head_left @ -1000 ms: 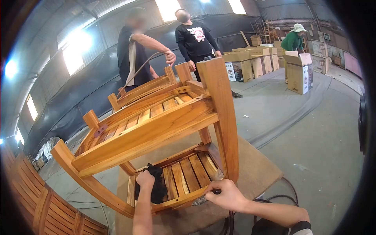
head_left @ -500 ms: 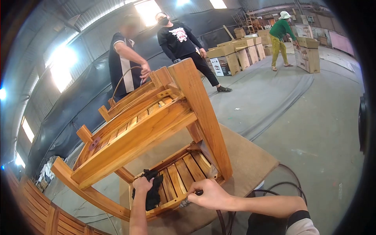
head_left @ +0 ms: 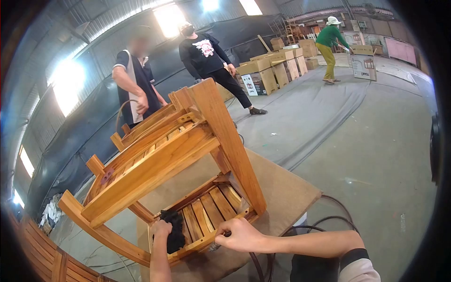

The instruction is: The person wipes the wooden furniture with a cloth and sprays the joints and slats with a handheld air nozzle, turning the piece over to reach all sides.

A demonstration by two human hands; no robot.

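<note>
My left hand (head_left: 162,228) grips a black cloth (head_left: 174,237) against the left end of a slatted wooden panel (head_left: 203,217). This panel is the lower part of a wooden furniture frame (head_left: 155,164), tipped on its side. My right hand (head_left: 240,235) is closed at the near rail of the panel, thumb and fingers curled together. Something greyish shows just below those fingers, too hidden to name. A thick wooden leg (head_left: 232,145) slants down on the right side of the frame.
The frame rests on a brown board (head_left: 286,188). Dark hoses (head_left: 336,221) lie by its right corner. A co-worker (head_left: 134,84) stands behind the frame; another person (head_left: 209,66) stands farther back. A third person (head_left: 331,47) handles a carton (head_left: 364,63) near several boxes (head_left: 260,77).
The view has shifted, so the scene sits a little farther left. My left hand and the cloth stay at the panel's left end. The co-worker's arm behind the frame has moved slightly.
</note>
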